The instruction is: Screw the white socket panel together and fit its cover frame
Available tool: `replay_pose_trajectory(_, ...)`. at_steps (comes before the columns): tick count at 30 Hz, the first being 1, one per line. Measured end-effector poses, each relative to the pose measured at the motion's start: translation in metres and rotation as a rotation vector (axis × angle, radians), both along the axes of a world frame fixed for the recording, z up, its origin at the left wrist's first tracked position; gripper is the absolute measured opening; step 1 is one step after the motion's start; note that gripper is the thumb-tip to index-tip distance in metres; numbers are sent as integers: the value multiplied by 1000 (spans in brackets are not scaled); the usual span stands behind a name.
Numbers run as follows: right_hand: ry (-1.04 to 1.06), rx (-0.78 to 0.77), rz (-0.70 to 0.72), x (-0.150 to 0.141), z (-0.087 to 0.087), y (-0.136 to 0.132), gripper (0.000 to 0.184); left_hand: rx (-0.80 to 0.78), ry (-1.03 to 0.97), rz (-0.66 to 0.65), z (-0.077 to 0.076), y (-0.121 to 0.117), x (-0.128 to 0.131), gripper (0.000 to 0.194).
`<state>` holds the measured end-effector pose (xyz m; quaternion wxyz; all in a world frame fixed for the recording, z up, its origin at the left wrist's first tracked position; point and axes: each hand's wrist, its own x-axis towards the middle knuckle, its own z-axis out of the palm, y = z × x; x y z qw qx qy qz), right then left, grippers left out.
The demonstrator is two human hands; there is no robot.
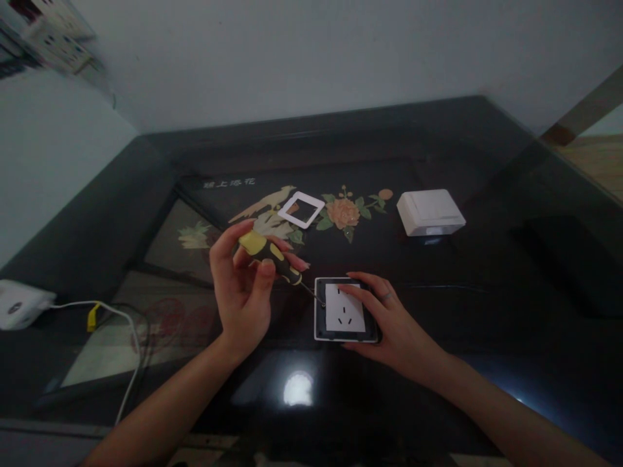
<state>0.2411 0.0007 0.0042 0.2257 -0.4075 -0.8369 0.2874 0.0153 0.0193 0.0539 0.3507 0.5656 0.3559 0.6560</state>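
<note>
My left hand (246, 295) is wrapped round the yellow and black handle of a screwdriver (275, 256). Its thin shaft slants down to the right, and the tip meets a screw at the left side of a wall socket (345, 318). The socket has a white face with slots and a dark surround, and it lies face up on the table. With my right hand (389, 318) I grip the socket from its right side, fingers over the top edge and thumb along the lower edge. Beyond them lies a white square cover frame (302, 209).
A white box (431, 212) stands at the back right of the glossy dark table (438, 383). At the left edge sits a white plug adapter (22, 305) with a white cable (129, 318) trailing toward me. A wall runs behind the table.
</note>
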Motion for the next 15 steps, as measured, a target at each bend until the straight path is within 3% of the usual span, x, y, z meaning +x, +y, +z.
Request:
replay_pose_trajectory(5,-1,-18,3,0,0,1,80,47,46,-62,6,-1,1,34)
replay_pose_trajectory(11,10,-1,11,0,0,-1,79,211,330,-63,27,-1,2,48)
replay_pose_trajectory(15,14,12,14,0,-3,0,84,224,532,-155,38,5,-3,49)
